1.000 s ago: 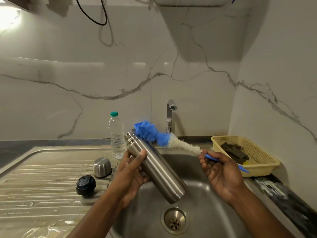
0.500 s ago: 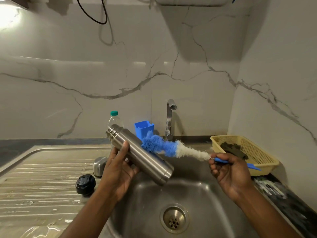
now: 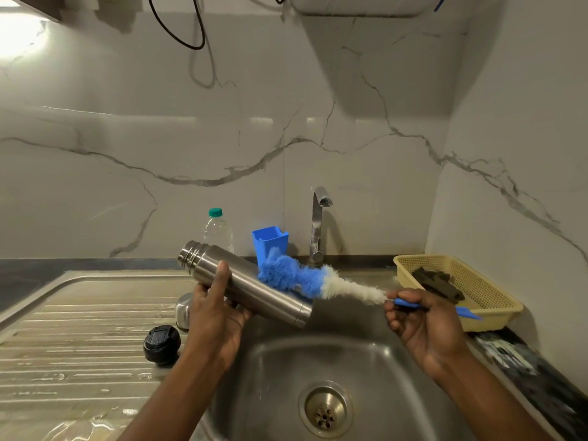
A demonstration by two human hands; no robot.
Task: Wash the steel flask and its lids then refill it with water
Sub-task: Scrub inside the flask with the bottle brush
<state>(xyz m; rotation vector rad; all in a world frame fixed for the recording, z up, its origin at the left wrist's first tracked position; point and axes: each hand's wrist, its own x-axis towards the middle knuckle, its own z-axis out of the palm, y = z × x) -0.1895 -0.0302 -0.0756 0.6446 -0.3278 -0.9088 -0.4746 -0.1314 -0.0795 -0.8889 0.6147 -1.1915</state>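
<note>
Steel flask [image 3: 251, 286] tilts over the sink [image 3: 270, 377], held in the closed grip of the left hand [image 3: 216, 316]. The right hand [image 3: 423, 319] grips a brush [image 3: 305, 280] laid against its side. Left, the wet ribbed counter [image 3: 79, 329] carries a black lid [image 3: 161, 343] and steel cap [image 3: 183, 308]; veined marble wall [image 3: 191, 138] behind.

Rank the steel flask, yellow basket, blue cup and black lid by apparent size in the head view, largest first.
1. yellow basket
2. steel flask: close behind, and nearer the camera, so unsure
3. black lid and blue cup: look alike; the brush hides part of the cup
</note>
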